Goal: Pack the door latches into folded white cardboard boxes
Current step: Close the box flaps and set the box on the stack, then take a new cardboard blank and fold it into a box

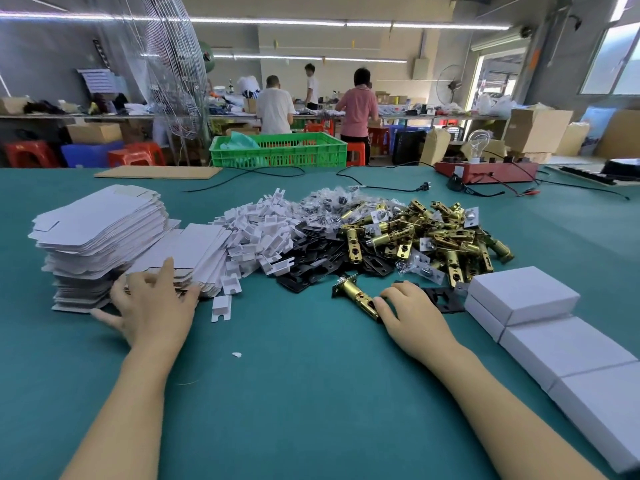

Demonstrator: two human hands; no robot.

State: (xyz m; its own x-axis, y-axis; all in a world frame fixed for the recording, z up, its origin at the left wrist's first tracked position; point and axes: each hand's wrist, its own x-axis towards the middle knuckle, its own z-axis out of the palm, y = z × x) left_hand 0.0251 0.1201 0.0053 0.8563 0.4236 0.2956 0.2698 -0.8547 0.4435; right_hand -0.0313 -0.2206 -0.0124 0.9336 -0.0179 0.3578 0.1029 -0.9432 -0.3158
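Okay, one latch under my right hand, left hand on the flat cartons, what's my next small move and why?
Probably lift one flat carton off the low pile with your left hand and fold it. The brass latch already lies at your right hand, and the boxes on the right look closed, so no open box is in view.

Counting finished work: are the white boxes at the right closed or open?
Closed: the white boxes show flat unbroken tops, no flaps raised. Contents cannot be told.

Teal cloth-covered table [311, 393], flat white cardboard box blanks [100, 220], brass-gold cylindrical door latches [433, 233], black metal strike plates [322, 261], green slotted plastic crate [280, 150], red plastic stools [31, 153]
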